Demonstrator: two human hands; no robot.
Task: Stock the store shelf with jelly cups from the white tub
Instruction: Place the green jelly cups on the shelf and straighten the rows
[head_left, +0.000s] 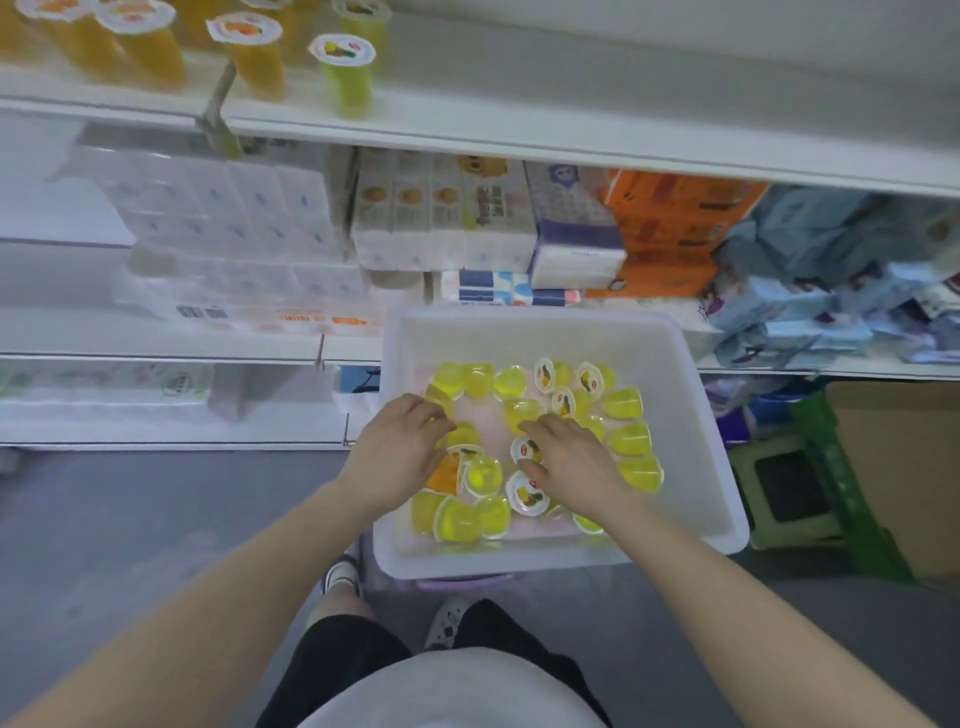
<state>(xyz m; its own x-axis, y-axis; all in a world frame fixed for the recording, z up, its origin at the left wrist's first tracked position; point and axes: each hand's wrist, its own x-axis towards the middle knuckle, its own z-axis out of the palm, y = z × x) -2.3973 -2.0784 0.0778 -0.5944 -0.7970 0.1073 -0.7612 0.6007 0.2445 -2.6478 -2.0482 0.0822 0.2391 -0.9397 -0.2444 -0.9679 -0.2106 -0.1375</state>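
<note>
Below the store shelf (519, 140), a white tub (691, 415) sits in front of the person, its near wall partly cut off from sight by both forearms. Jelly cups (631, 439), mostly yellow-green, lie jumbled across the tub floor, some on their sides, some showing printed foil lids. Several cups are hidden under the two hands, so their number cannot be told. The tub's support is hard to make out; only a purple edge shows beneath its near rim.

The left hand (395, 452) reaches in near the tub's left wall, palm down, fingers curled over a yellow cup at its fingertips; whether this grip actually holds the cup cannot be told, since the fingers cover it. An orange cup (444, 475) lies just beside the left wrist, on the thumb side.

The right hand (571, 460) reaches in at the tub's middle, palm down, fingers bent onto a yellow cup ahead of it, while the thumb rests beside a lidded cup (523, 449). Whether this grip is grasping or only touching cannot be told.

On the top shelf, near its left end, taller jelly cups (345, 73) stand upright. Lower shelves carry tissue packs (498, 218), blurred.
</note>
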